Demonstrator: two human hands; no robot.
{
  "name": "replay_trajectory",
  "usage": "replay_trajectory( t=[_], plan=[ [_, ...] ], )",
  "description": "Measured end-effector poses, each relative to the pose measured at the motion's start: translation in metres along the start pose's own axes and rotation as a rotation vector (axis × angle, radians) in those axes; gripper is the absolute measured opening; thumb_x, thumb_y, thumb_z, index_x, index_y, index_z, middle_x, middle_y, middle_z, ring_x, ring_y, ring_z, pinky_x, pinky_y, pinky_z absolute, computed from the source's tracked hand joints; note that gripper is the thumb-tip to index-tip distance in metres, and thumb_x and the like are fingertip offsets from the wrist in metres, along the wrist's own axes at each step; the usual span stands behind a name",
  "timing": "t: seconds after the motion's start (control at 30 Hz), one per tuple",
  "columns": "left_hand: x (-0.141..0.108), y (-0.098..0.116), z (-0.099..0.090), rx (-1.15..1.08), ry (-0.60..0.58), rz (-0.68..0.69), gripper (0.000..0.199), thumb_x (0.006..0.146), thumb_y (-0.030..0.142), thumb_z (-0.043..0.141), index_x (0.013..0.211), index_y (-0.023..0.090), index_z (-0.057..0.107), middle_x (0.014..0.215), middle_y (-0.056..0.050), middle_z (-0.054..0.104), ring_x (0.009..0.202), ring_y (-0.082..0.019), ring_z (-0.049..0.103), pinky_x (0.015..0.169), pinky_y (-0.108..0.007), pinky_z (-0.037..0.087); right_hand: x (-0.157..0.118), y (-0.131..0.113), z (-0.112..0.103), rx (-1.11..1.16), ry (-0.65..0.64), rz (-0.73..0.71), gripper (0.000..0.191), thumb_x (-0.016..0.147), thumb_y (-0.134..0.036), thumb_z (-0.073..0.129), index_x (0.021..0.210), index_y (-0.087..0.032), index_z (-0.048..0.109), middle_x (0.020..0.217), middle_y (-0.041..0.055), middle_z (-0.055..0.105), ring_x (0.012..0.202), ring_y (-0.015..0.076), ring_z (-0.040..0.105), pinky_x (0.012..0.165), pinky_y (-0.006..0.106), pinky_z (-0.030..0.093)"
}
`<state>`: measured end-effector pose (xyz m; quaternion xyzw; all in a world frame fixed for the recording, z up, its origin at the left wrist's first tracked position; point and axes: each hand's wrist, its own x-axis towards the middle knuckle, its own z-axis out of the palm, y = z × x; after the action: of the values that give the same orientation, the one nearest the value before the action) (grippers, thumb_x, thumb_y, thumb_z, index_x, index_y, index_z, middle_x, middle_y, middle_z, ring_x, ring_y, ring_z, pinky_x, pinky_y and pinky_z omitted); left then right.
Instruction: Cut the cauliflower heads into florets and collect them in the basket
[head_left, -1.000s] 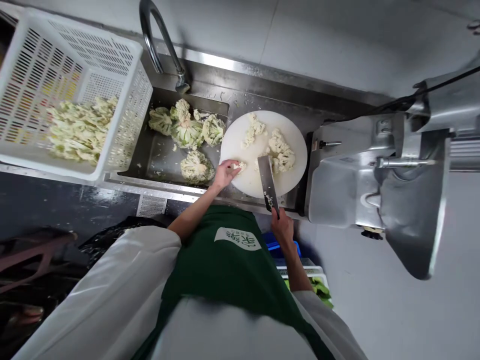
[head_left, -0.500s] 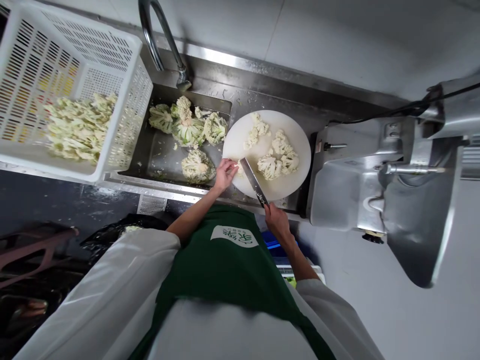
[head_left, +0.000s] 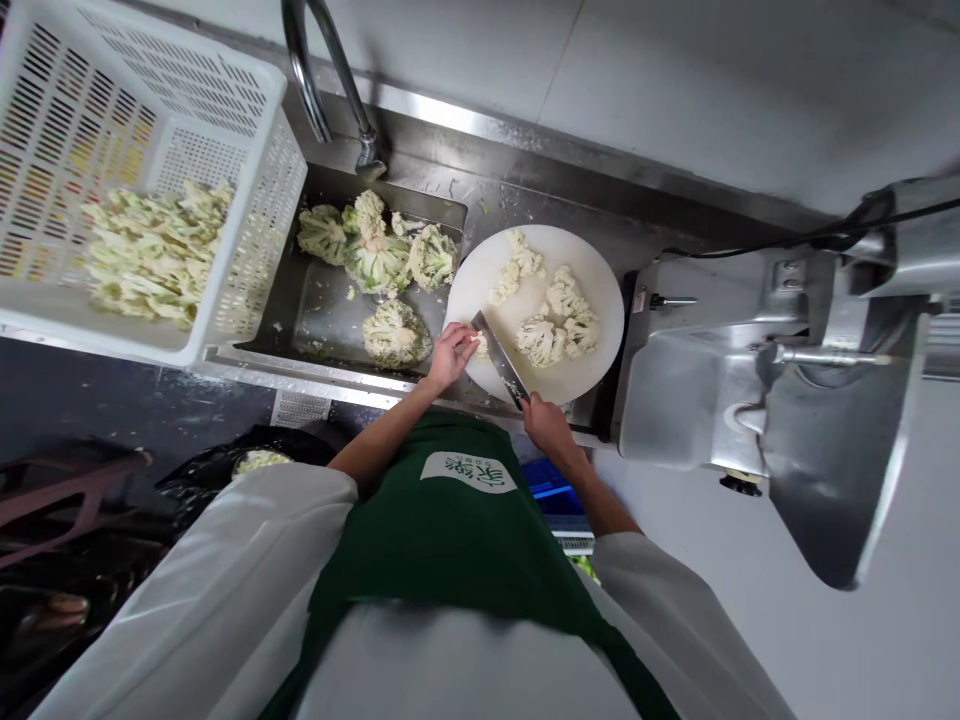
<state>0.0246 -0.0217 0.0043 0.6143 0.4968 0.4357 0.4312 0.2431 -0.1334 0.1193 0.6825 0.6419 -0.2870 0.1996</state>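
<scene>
On the round white cutting board (head_left: 480, 260), my left hand (head_left: 451, 355) pinches a small cauliflower floret (head_left: 481, 346) near the left rim. My right hand (head_left: 548, 423) is closed round the handle of a kitchen knife (head_left: 500, 358). Its blade slants across the board, with the tip end close beside that floret; whether it touches cannot be made out. Larger cauliflower pieces (head_left: 541, 340) lie to the right of the blade, and another cluster (head_left: 516, 267) sits further back. Cauliflower heads (head_left: 376, 262) rest in the sink left of my left hand.
A white plastic crate (head_left: 281, 190) holding cut cauliflower stands at the left. A tap (head_left: 346, 80) arches over the sink (head_left: 322, 325). Right of the board is a metal slicing machine (head_left: 671, 390). A black bag (head_left: 202, 470) lies below the counter at left.
The knife and my right hand have shifted slightly left, bringing the blade nearer my left hand. My left hand keeps its pinch on the floret. The view has moved a little.
</scene>
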Motion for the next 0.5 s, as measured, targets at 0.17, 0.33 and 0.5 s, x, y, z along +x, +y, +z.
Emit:
replay_trajectory(
  t=[0.17, 0.33, 0.5],
  plan=[
    [0.000, 0.008, -0.008, 0.145, -0.014, 0.046, 0.036, 0.097, 0.048, 0.058, 0.115, 0.019, 0.067, 0.117, -0.013, 0.057, 0.103, -0.022, 0.063, 0.089, -0.038, 0.058, -0.009, 0.016, -0.004, 0.134, 0.118, 0.013, 0.035, 0.107, -0.040, 0.039, 0.106, -0.016, 0.065, 0.084, 0.0126, 0.074, 0.079, 0.0258, 0.070, 0.071, 0.030, 0.039],
    [0.014, 0.015, 0.014, 0.513, -0.279, 0.172, 0.062, 0.090, 0.050, 0.068, 0.144, 0.022, 0.055, 0.151, -0.018, 0.043, 0.138, -0.040, 0.039, 0.112, -0.058, 0.037, -0.041, 0.047, 0.015, 0.431, 0.432, 0.223, 0.049, 0.102, -0.050, 0.037, 0.107, -0.014, 0.068, 0.085, 0.0150, 0.074, 0.080, 0.0277, 0.069, 0.070, 0.032, 0.042],
    [0.046, 0.003, 0.040, 0.420, -0.406, 0.207, 0.029, 0.099, 0.029, 0.050, 0.116, 0.020, 0.072, 0.133, -0.016, 0.059, 0.125, -0.033, 0.050, 0.107, -0.054, 0.040, -0.059, 0.056, 0.033, 0.598, 0.624, 0.411, 0.062, 0.096, -0.063, 0.036, 0.104, -0.012, 0.072, 0.087, 0.0176, 0.075, 0.079, 0.0286, 0.068, 0.071, 0.034, 0.045]
  ],
)
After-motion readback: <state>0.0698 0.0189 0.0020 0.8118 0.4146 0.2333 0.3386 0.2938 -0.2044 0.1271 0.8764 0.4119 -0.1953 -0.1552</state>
